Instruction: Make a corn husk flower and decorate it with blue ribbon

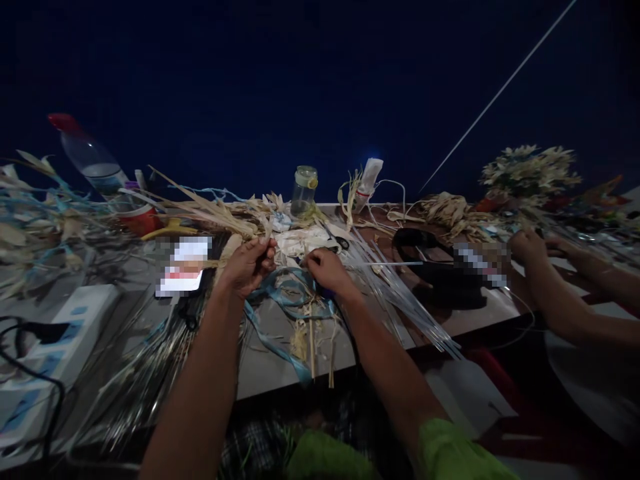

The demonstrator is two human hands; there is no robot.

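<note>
My left hand (249, 265) is closed around a bundle of dry straw-coloured leaf strips (210, 210) that fan out up and to the left over the table. My right hand (327, 270) rests just to its right, fingers pinched near the same strips; what it grips is too dark to tell. Beneath both hands lies a looped blue ribbon (287, 293). A bundle of thin clear rods (400, 297) runs diagonally to the right of my right hand. Short straw pieces (313, 337) lie near the table's front edge.
Another person's arms (565, 293) reach in from the right by a black object (440, 267). A glass jar (304, 191), a plastic bottle (93, 160), a red cup (143, 219), a straw flower bunch (530, 170) and a white power strip (60, 340) stand around.
</note>
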